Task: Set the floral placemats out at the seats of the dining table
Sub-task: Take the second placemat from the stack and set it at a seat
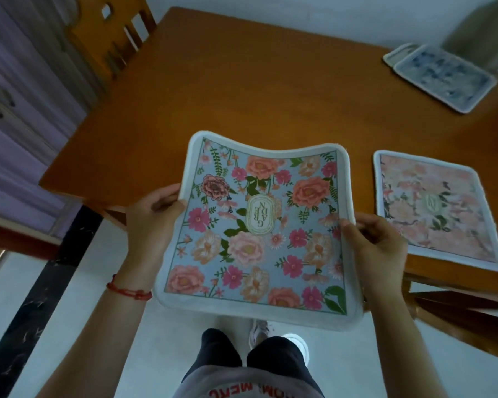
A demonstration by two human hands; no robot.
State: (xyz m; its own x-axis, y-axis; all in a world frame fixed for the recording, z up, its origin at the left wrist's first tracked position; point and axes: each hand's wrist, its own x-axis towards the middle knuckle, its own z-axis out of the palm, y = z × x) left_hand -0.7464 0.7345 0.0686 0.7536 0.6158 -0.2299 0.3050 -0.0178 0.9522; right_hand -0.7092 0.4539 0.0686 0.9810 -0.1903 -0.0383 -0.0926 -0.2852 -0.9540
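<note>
So the big wooden table (242, 90) has a chair (112, 30) tucked at the far left. Blue placemat (253, 225) is up in the air over the near edge, left hand (153, 216) and right hand (377, 239) fingers curled round its sides. Pink placemat (434, 208) lies flat to the right, blue-grey placemat (443, 76) at the far right corner.

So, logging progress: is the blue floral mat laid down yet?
Not yet. The blue floral placemat sags in the air between left hand and right hand.

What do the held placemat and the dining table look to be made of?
Held placemat: probably soft printed fabric with a pale bound border; it sags between the left hand and right hand. Dining table: apparently wood, orange-brown, smooth low-sheen finish.
</note>
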